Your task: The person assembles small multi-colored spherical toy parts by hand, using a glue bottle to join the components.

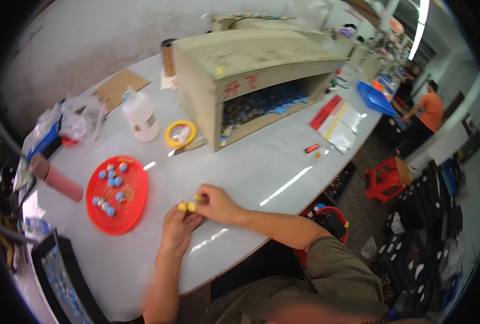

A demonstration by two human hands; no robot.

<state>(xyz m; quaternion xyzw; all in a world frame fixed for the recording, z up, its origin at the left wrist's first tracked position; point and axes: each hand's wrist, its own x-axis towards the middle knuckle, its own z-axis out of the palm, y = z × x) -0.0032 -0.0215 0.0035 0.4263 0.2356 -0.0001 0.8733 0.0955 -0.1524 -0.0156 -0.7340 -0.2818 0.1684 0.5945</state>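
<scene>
My left hand [179, 225] and my right hand [218, 204] meet over the near part of the table, their fingers pinched together. Yellow patches, which look like tape or finger covers, show on several fingertips. Between the fingertips is a small light-blue piece [193, 200], too small to make out exactly. To the left of my hands lies a red round plate [134, 210]. It carries several small blue-and-white balls [111, 182] and some brownish crumbs.
A wooden box [197, 102] with an open front, heaped inside with blue pieces [267, 103], stands beyond my hands. Left are a white bottle [141, 116], yellow tape roll [181, 134], pink flask [56, 177] and black tray [61, 281]. A person in orange [430, 110] stands far right.
</scene>
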